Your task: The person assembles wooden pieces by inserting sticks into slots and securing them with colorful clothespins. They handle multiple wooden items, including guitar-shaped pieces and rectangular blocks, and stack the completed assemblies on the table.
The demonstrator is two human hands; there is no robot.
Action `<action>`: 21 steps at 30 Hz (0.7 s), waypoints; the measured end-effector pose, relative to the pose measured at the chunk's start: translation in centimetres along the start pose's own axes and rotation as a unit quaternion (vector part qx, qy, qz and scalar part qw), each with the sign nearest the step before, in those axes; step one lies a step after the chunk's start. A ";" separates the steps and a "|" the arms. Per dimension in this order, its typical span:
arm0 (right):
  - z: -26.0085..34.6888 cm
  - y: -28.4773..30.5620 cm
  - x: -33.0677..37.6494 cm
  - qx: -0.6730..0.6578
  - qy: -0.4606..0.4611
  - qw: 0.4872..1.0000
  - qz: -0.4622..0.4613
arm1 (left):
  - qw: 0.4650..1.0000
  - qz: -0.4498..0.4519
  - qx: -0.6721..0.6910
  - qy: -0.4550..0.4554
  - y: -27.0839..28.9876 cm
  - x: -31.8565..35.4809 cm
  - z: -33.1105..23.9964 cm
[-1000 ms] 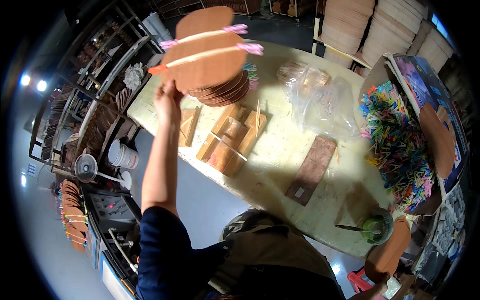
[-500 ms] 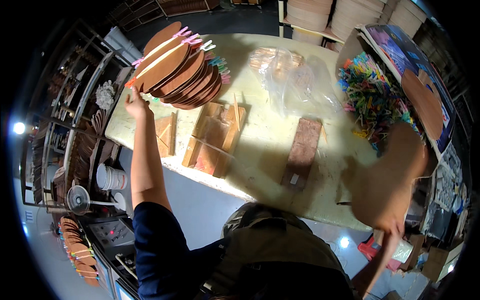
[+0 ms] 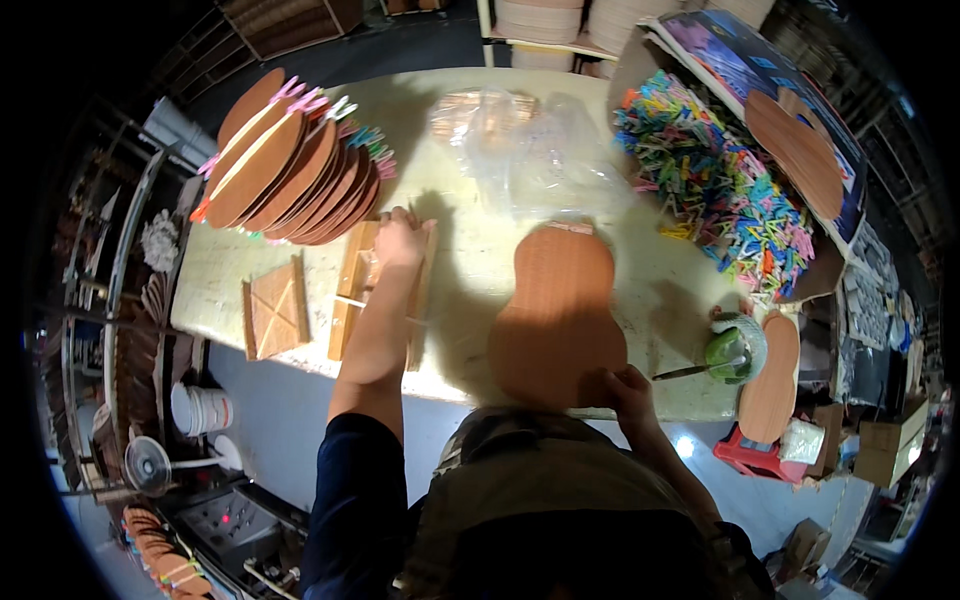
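A brown guitar-shaped wooden panel (image 3: 557,305) lies at the table's near middle, over a dark block that it mostly hides. My right hand (image 3: 630,392) grips the panel's lower right edge between thumb and fingers. To the left, my left hand (image 3: 402,240) is at the far end of a wooden frame (image 3: 345,295) with two raised side rails. Its fingers are drawn together, and whatever they pinch is hidden. Beyond it stands a stack of similar panels (image 3: 330,185), with colored clothespins (image 3: 365,145) clipped along the edges.
A cardboard box (image 3: 820,265) heaped with clothespins (image 3: 700,180) takes up the right side. Clear plastic bags (image 3: 530,150) with thin wood strips lie at the back. A green pot with a brush (image 3: 730,352) stands near the right edge. A braced wooden piece (image 3: 275,308) lies left.
My right hand has brought the panel from the far right to over the dark block. My left hand has left the clipped stack and come right and nearer, to the wooden frame.
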State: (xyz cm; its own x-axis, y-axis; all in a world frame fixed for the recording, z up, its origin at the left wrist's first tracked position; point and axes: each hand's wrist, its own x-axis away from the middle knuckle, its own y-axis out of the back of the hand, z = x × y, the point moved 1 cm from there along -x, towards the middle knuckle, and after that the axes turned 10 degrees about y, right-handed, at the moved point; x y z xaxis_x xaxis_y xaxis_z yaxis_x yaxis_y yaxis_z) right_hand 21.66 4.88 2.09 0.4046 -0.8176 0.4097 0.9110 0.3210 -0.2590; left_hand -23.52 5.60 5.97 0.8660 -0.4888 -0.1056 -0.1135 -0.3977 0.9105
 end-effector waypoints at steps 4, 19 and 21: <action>1.3 -1.9 0.1 -0.035 0.019 0.999 -0.025 | 0.999 0.041 -0.019 0.016 -1.1 -1.9 0.5; 11.4 7.2 -28.2 0.269 -0.003 0.908 -0.322 | 0.940 -0.008 0.191 -0.282 2.0 13.4 -6.8; 10.5 9.6 -31.6 0.272 -0.040 0.887 -0.370 | 0.923 0.032 0.228 -0.308 1.1 15.2 -8.2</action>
State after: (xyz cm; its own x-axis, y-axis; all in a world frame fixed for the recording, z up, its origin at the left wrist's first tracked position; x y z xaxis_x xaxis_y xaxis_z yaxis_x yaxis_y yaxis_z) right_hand 18.47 38.84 -4.14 -0.3362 -0.8710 0.3583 0.8244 -0.0882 0.5591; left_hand -6.52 4.13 8.66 0.4248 -0.8161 -0.3919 -0.4695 -0.5687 0.6754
